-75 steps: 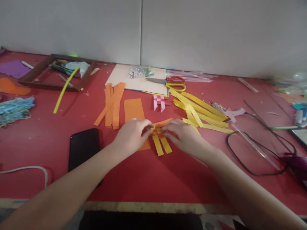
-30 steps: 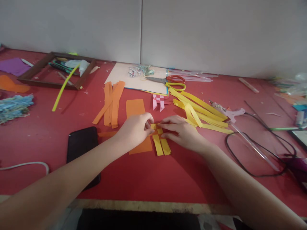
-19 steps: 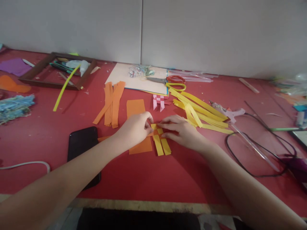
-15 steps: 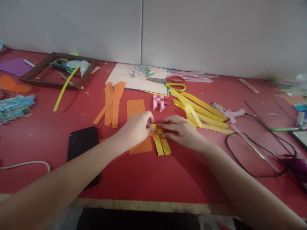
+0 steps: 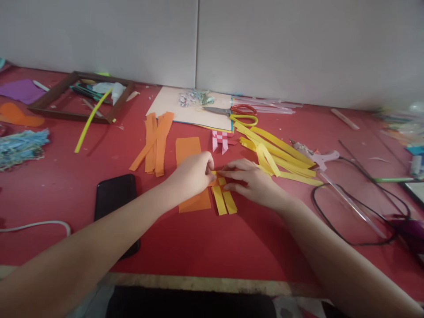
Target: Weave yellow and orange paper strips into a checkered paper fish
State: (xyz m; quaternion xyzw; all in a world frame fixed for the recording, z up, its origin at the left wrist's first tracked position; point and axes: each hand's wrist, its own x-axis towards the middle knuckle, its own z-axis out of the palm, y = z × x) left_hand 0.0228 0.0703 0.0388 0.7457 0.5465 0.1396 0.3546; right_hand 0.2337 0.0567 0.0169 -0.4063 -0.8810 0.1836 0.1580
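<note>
1. Red tabletop in front of a plain grey wall, seen from the worker's viewpoint. Two bare hands meet near the middle.

2. Between the hands lies a small checkered weave of yellow and orange paper strips. Its two yellow tails point to the near side, with a narrow gap between them.

3. At the left edge of the weave, the left hand has thumb and fingers drawn close together. Whether paper is pinched between them is hidden.

4. At the right edge, the right hand has its fingers parted, the tips touching the weave. The tails extend beyond both hands' fingertips on the near side.

5. Likely trouble: the crossings seem loose, so an uneven pull from one side could skew the checks or slide a strip out. Pinching too hard could crease or tear the thin paper.

6. Just left, a flat orange paper rectangle runs beneath the left hand; a sweep of the wrist could drag it into the weave. To the right, loose yellow paper strips lie near the right hand and could catch on the fingers.
</note>
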